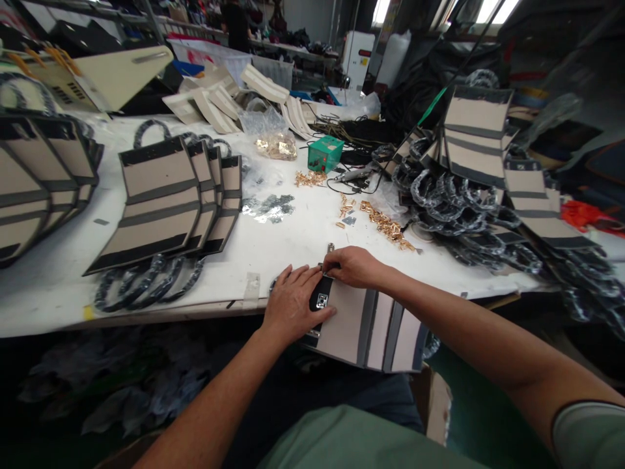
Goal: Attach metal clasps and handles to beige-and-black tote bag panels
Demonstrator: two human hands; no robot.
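The striped bag (371, 326) lies across the near edge of the tabletop (273, 251), its lower part hanging over the rim. The left hand (295, 303) rests flat on the bag's black tab (319, 296), fingers spread and gripping nothing. The right hand (354, 266) has its fingers pinched shut on the bag's top edge. Bare white surface opens just ahead of both hands, up to the gold fittings (385, 225); a stack of bags (161, 195) lies well left
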